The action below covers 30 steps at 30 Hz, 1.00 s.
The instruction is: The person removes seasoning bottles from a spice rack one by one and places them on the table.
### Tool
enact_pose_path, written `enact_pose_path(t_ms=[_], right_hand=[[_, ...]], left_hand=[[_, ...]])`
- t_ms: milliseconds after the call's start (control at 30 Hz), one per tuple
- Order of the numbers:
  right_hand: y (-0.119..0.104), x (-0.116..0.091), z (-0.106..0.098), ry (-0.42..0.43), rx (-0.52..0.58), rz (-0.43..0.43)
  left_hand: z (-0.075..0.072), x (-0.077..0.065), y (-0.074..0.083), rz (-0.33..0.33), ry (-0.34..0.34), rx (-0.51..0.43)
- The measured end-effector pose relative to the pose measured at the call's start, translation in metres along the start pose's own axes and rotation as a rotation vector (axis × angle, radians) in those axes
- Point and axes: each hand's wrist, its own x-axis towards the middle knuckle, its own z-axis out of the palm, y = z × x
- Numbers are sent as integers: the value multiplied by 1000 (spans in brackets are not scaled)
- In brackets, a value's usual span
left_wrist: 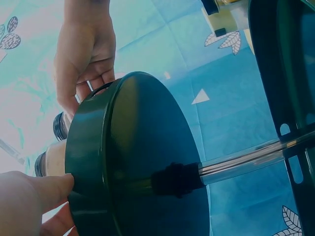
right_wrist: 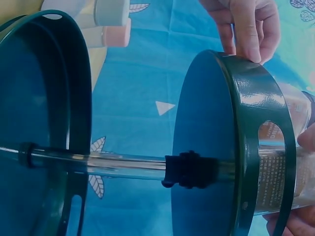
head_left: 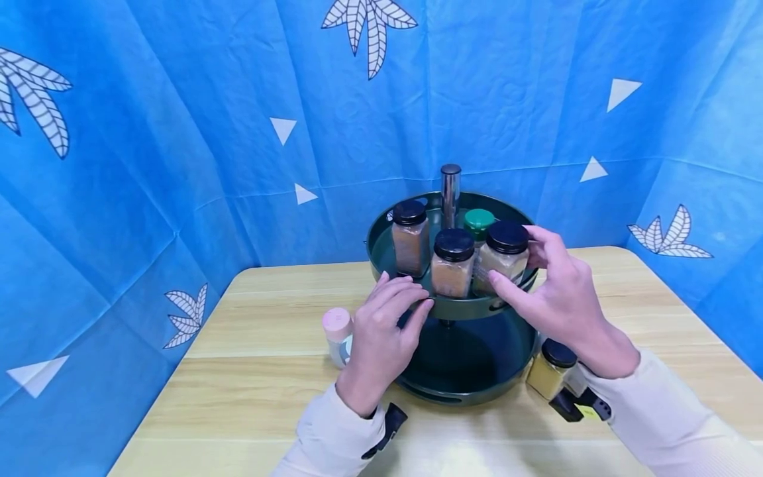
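Note:
A two-tier dark green turntable rack stands on the table, its upper tray above a wider lower tray. My right hand grips a spice jar with a black lid at the right of the upper tray, thumb in front and fingers behind. My left hand pinches the front-left rim of that tray, its thumb against the outer wall. Beside the gripped jar stand another black-lidded jar, a reddish-brown jar farther left, and a green-capped jar behind.
A pink-capped bottle stands left of the rack, partly behind my left hand. Below my right wrist is a black-lidded jar of yellowish powder. A chrome post rises through the trays. Blue cloth hangs around the wooden table.

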Motion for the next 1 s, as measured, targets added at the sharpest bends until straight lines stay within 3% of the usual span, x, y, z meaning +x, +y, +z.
enact_pose_path(t_ms=[1000], right_hand=[[-1, 4, -4, 25, 16, -19]], left_hand=[[1, -2, 2, -41, -24, -4]])
